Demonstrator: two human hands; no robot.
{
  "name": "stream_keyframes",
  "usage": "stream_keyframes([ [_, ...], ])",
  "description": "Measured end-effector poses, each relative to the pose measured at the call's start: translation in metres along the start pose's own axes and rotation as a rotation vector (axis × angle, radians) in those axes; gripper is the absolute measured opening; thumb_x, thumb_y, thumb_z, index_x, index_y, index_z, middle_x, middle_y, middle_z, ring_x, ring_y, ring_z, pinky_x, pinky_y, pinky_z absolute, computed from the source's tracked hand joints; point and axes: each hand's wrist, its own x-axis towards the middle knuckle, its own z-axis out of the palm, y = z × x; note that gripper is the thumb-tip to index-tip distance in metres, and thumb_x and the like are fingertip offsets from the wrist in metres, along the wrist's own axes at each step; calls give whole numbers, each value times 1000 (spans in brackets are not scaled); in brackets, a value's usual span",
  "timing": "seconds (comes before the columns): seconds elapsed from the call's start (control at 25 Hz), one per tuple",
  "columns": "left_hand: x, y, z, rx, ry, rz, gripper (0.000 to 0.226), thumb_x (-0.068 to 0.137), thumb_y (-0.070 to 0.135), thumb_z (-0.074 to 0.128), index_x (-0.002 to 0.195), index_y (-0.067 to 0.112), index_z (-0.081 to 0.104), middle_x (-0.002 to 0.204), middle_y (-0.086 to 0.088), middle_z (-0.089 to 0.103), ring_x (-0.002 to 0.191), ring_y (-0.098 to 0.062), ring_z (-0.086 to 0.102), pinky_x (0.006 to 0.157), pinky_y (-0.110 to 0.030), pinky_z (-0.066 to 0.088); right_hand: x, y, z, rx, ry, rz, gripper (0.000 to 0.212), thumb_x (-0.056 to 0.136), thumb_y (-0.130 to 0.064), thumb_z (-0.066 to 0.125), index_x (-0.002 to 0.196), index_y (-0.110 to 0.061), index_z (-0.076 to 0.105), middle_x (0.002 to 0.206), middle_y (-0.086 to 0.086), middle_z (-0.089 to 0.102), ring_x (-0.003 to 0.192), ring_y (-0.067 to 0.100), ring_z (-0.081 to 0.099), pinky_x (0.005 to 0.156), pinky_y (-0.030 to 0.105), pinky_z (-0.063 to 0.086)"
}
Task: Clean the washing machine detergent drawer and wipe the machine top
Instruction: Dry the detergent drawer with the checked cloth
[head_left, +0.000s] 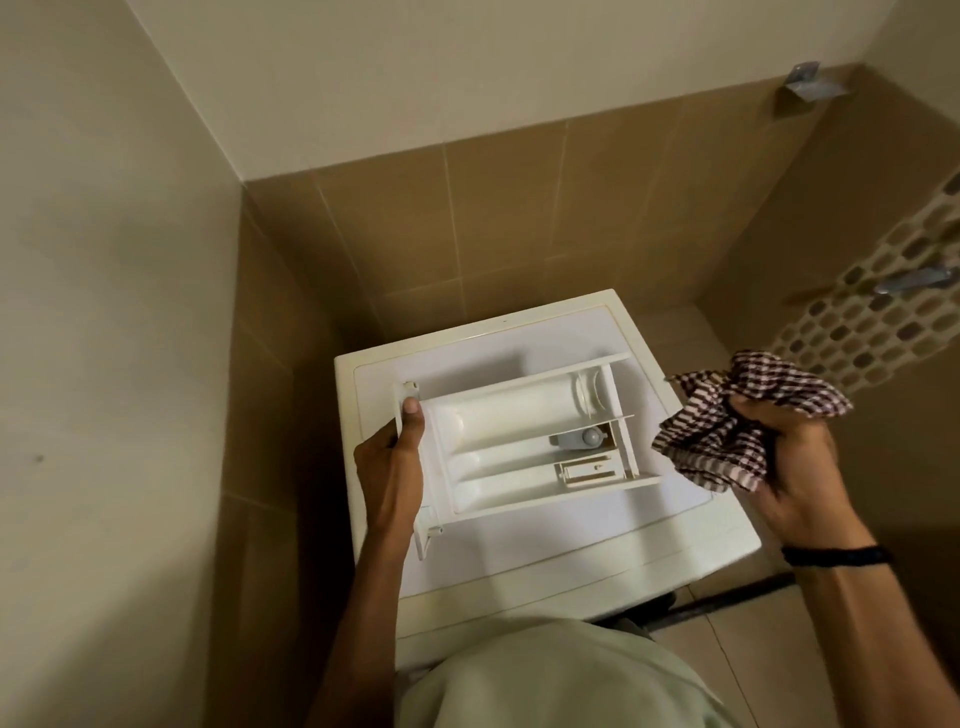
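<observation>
The white detergent drawer (514, 441) is out of the machine, held level above the white washing machine top (545, 540). My left hand (392, 467) grips its left end, thumb on the front panel. Inside the drawer are long white compartments and a grey siphon cap near the right end. My right hand (784, 462) holds a crumpled brown-and-white checked cloth (727, 421) just right of the drawer, apart from it.
The machine stands in a corner between a cream wall on the left and brown tiled walls (493, 223) behind and to the right. A mosaic tile strip with a metal tap (914, 283) is at far right. Floor tiles show beside the machine on the right.
</observation>
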Motion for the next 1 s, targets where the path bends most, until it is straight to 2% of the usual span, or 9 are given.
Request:
stream_keyframes([
  [0.2, -3, 8, 5, 13, 14, -104, 64, 96, 52, 61, 57, 9, 33, 55, -7, 40, 56, -16, 36, 68, -35, 35, -30, 5, 25, -528, 8, -465, 37, 94, 4, 59, 129, -11, 61, 120, -1, 71, 110, 16, 68, 92, 41, 59],
  [0.28, -7, 14, 9, 15, 22, -138, 62, 96, 53, 61, 60, 9, 36, 60, -6, 44, 59, -15, 40, 72, -34, 39, -42, 19, 41, -785, -66, -611, 32, 96, -15, 65, 127, -10, 61, 112, -16, 71, 96, -3, 67, 80, 25, 59],
  [0.32, -8, 17, 11, -3, 29, -169, 58, 96, 52, 62, 63, 11, 38, 64, -4, 47, 61, -15, 43, 73, -33, 40, -47, 28, 49, -927, -113, -687, 35, 96, -24, 65, 128, -11, 61, 113, -15, 71, 96, -5, 66, 79, 23, 57],
  [0.4, -10, 22, 15, -75, 50, -237, 49, 93, 52, 66, 69, 16, 42, 73, 1, 50, 67, -12, 47, 72, -26, 40, -57, 44, 69, -1077, -244, -788, 43, 93, -12, 61, 136, -11, 59, 126, -5, 66, 112, 3, 63, 94, 20, 52],
  [0.48, -12, 24, 17, -109, 52, -250, 48, 89, 54, 70, 72, 15, 48, 76, 2, 55, 69, -11, 51, 69, -24, 41, -62, 57, 88, -1078, -388, -747, 52, 89, 3, 60, 139, -13, 57, 129, -6, 63, 110, 0, 60, 96, 11, 47],
  [0.6, -16, 21, 20, -96, 29, -237, 56, 83, 57, 75, 67, 11, 49, 69, -3, 55, 69, -17, 51, 72, -33, 41, -56, 78, 123, -1128, -532, -615, 51, 89, 0, 65, 134, -23, 62, 116, -3, 62, 104, 4, 58, 88, 4, 42],
  [0.76, -23, 17, 23, -153, 54, -216, 59, 77, 61, 80, 66, 7, 58, 65, -4, 58, 69, -18, 51, 66, -34, 40, -30, 102, 151, -1234, -437, -488, 35, 81, -4, 75, 112, -20, 75, 98, 3, 64, 91, 18, 62, 76, 19, 48],
  [0.88, -22, 19, 22, -157, 54, -192, 59, 79, 58, 80, 59, 7, 57, 52, 5, 58, 62, -16, 56, 64, -33, 46, -36, 114, 153, -1347, -447, -580, 20, 81, -11, 77, 99, -18, 76, 86, 4, 59, 79, 22, 59, 59, 16, 37],
  [1.0, -25, 11, 22, -182, 18, -225, 56, 76, 58, 82, 73, 6, 64, 67, -5, 64, 69, -19, 62, 73, -37, 54, -59, 129, 133, -1515, -503, -766, 10, 83, -11, 75, 89, -18, 73, 81, 1, 51, 69, 21, 54, 53, 23, 34],
])
